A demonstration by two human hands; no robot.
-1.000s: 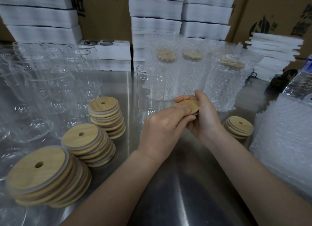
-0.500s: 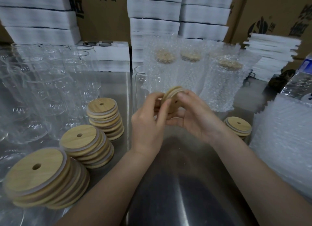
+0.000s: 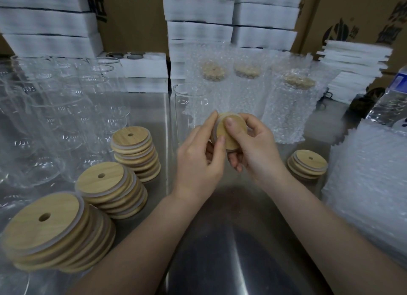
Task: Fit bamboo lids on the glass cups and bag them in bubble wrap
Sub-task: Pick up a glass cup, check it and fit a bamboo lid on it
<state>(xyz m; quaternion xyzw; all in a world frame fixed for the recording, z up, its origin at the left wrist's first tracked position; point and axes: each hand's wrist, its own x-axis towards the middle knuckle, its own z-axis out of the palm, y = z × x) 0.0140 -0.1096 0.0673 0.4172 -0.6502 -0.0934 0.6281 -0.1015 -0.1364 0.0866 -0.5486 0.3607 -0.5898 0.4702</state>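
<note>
Centre of frame: my left hand and right hand both pinch one tilted bamboo lid between thumbs and fingertips, above the steel table. Just behind stands an uncovered glass cup, with bubble-wrapped cups to its right. Lid stacks fill the lower left.

Four lid stacks, three bagged cups, one held lid.
</note>
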